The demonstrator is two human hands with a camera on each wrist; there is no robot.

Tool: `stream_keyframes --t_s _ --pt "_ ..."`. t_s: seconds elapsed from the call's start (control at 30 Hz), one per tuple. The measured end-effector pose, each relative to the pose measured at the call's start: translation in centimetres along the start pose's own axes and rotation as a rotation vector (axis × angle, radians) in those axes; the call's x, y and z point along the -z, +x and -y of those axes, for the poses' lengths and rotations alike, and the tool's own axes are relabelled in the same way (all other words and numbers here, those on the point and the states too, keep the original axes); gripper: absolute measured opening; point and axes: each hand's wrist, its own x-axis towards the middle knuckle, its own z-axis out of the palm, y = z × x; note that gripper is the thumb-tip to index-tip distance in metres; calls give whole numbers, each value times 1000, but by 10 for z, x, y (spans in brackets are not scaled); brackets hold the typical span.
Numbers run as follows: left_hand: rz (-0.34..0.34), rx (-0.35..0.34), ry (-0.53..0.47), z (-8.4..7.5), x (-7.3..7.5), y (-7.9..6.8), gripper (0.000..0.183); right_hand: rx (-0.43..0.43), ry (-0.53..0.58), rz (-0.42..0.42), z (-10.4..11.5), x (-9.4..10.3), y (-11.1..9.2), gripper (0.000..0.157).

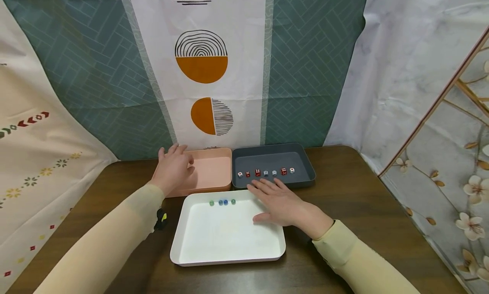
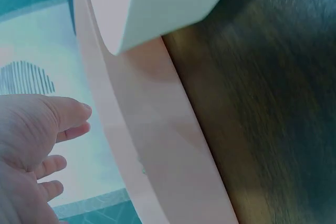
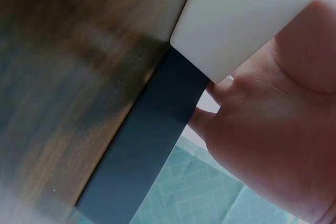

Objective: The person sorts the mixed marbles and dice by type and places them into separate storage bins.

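Right hand, fingers spread, is over the white rectangular tray; a bump could roll its blue and green glassy marbles.

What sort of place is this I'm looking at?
Probably an indoor tabletop work spot, though I can't tell which room. A wooden table stands before a hanging patterned cloth, with a dark tray of dice on it.
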Motion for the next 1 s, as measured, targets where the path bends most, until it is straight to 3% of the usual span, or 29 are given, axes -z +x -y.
stream_keyframes --t_s 0.23,0.57,0.83,1.0 --pt "-37 -42 -29 -10 12 -18 14 8 -6 2 0 -1 1 99" --pt "-78 -135 107 -27 23 -44 15 7 -12 6 2 0 2 99" --pt "-80 -172 -57 -42 18 -56 8 13 9 0 1 2 0 98" --pt "-71 -175 -80 -51 15 -64 15 20 16 -6 1 2 -1 97"
